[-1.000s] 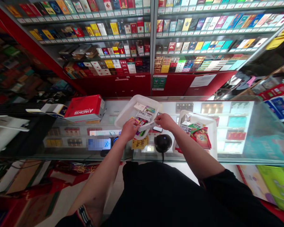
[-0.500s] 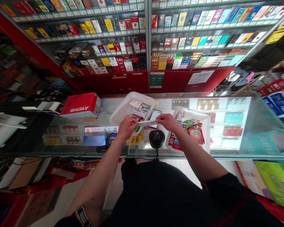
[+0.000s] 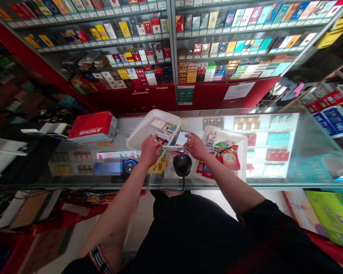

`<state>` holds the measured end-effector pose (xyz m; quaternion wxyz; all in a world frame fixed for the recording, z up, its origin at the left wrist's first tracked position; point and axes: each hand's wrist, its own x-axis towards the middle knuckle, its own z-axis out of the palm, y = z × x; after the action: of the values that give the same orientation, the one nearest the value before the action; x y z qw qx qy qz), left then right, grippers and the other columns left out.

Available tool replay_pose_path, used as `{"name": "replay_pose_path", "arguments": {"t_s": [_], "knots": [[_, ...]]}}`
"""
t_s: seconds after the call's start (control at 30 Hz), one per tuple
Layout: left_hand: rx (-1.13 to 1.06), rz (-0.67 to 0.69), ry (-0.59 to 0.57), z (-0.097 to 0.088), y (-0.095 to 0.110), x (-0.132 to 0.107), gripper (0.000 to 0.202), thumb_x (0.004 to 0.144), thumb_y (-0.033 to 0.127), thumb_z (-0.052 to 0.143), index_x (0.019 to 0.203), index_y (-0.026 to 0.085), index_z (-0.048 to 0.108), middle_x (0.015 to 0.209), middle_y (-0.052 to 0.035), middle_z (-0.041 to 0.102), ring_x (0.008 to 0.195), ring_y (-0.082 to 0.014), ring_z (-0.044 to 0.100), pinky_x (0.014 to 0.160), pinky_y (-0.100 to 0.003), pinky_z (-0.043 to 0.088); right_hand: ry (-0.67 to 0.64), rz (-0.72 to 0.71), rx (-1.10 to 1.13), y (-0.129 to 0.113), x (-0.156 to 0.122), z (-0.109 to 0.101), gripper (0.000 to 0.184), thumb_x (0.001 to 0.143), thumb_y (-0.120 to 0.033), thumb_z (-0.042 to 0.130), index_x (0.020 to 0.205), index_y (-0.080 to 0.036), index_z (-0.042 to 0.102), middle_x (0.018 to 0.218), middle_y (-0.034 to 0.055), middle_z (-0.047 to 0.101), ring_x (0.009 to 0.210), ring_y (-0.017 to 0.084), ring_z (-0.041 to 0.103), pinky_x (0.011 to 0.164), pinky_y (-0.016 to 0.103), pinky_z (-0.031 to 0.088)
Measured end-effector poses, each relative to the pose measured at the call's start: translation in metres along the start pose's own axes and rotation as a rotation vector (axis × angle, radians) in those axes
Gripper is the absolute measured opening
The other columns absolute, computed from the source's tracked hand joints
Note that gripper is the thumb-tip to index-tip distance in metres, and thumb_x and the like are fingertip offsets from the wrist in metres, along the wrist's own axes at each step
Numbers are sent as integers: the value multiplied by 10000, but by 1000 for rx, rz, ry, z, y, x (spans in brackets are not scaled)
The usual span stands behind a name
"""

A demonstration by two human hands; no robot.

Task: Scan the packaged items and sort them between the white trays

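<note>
A long, narrow white item [image 3: 173, 148], like a slim box or folded strip, spans between my two hands. My left hand [image 3: 150, 150] is closed on its left end, over the near edge of the left white tray [image 3: 137, 131]. Fingers of my right hand [image 3: 196, 147] pinch its right end. Just behind the item lies a phone [image 3: 183, 137] with a lit screen, partly covered by my right fingers. Closer to me stands a round black scanner [image 3: 182, 164] with a cable. Small packets and boxes lie in the left tray, some hidden by my left hand.
A second white tray [image 3: 244, 146] with red and green packets sits right, partly under my right forearm. On the glass counter [image 3: 270, 184] are a red box [image 3: 93, 127], a small display device [image 3: 130, 166] and a yellow tag [image 3: 157, 166]. Cigarette shelves [image 3: 173, 49] stand behind.
The white item has turned from a slight slant to nearly level, and its printed face shows less. Both hands still hold it. The whole view has shifted slightly.
</note>
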<state>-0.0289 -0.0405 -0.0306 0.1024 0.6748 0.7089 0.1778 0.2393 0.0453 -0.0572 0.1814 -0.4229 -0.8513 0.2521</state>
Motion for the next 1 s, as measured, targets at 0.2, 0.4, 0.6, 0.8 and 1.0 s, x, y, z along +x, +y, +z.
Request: {"name": "replay_pose_path", "arguments": {"t_s": [0.2,0.4,0.6,0.8,1.0], "knots": [[-19,-17,32,4,3,-3,223,970,291,587,948,244,805,1528,-94,612,1515,-302,472,1335,-511,301,25,-15,-34,6,-3,8,188,945,-163,685,952,-219,865,1457,125,692,1427,273,573,1327,523,277],[-79,-15,68,-2,14,-3,218,982,281,565,916,229,766,1536,-101,603,1475,-282,512,1299,-500,360,83,93,42,-3,-8,-5,208,925,-115,663,941,-206,849,1459,121,692,1446,296,551,1285,544,347],[-143,-24,84,-10,28,-2,207,1005,300,570,959,229,759,1523,-100,606,1442,-268,545,1258,-464,419,165,137,135,-14,-18,-23,172,949,-160,664,929,-190,832,1381,138,729,1373,268,603,1276,502,352],[-313,-23,156,-11,41,3,154,956,273,642,919,210,779,1289,-102,704,1243,-258,658,1152,-423,498,211,258,218,-13,-30,-33,166,938,-198,662,913,-208,826,1141,87,802,1104,250,715,1045,408,517],[-379,-16,162,-16,69,4,146,928,267,680,886,218,811,946,-52,726,923,-216,683,872,-340,544,253,375,337,-11,-51,-53,217,932,-321,659,925,-206,842,900,48,811,873,228,723,848,339,520]]}}
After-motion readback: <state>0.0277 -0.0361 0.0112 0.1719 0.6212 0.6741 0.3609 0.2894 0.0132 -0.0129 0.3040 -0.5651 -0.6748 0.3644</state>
